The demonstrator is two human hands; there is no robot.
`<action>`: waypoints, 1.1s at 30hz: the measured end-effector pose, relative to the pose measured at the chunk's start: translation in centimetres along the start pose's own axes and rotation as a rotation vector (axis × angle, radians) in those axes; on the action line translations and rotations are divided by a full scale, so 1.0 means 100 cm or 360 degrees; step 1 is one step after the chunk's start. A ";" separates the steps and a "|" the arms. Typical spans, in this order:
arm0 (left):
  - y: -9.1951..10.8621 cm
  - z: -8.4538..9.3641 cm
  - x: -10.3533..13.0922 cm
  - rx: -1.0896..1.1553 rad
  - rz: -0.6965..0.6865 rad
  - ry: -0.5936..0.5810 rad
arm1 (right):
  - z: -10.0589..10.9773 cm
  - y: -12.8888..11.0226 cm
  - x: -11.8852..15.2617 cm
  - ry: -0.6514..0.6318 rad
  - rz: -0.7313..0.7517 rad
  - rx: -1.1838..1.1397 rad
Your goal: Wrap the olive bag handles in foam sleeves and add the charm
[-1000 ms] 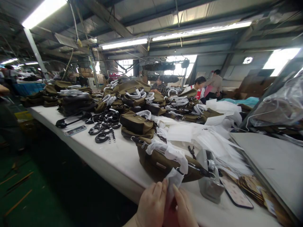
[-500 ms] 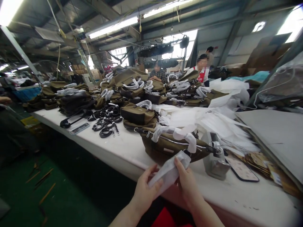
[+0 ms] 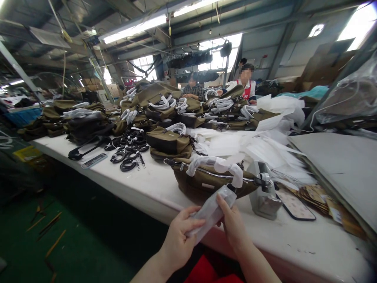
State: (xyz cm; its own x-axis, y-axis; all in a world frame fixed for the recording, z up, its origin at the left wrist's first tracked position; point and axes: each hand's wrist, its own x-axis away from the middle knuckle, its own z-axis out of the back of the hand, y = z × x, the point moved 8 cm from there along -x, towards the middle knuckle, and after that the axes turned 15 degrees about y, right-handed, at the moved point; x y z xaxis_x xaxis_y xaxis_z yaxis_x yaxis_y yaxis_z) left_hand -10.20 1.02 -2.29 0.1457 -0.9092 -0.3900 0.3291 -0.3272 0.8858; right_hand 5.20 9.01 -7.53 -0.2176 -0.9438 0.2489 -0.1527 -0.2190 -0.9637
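Note:
Both my left hand [image 3: 182, 232] and my right hand [image 3: 231, 220] grip a strip of white translucent wrapping [image 3: 210, 210], one toward each end. Its upper end overlaps the front of an olive bag [image 3: 212, 181] standing on the table edge. I cannot tell whether something lies inside the wrapping. The bag has a silver zip, and its handle [image 3: 216, 163] is wrapped in white. A grey metal tape dispenser [image 3: 265, 196] stands against the bag's right end.
Piled olive bags [image 3: 165, 102] cover the back of the white table [image 3: 141, 184]. Coiled black straps [image 3: 129, 151] lie left, white sheets [image 3: 244, 145] behind. A phone [image 3: 296, 202] lies right of the dispenser. Two co-workers sit behind the pile; another person stands farther back.
My left hand's fingers have closed further over the wrapping, which now looks narrower. My right hand keeps its grip. The whole view has shifted slightly.

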 end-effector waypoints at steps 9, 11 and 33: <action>0.006 0.007 0.006 -0.0304 -0.0206 -0.0058 | -0.006 -0.005 0.005 -0.0221 0.0128 0.0237; -0.001 0.016 0.007 -0.0196 -0.0095 0.0103 | -0.007 -0.005 0.005 -0.0245 0.0109 0.0203; -0.041 -0.049 0.028 0.0817 0.1330 -0.0669 | 0.021 -0.014 0.002 -0.0350 0.0231 0.0418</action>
State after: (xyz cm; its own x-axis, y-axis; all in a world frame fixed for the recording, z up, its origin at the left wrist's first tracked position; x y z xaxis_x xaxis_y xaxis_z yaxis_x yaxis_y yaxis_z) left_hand -6.60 1.05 -8.27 -0.2223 -0.8791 0.4216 -0.1735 0.4612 0.8701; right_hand 7.38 8.61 -6.36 -0.0021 -0.9941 0.1085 0.1234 -0.1080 -0.9865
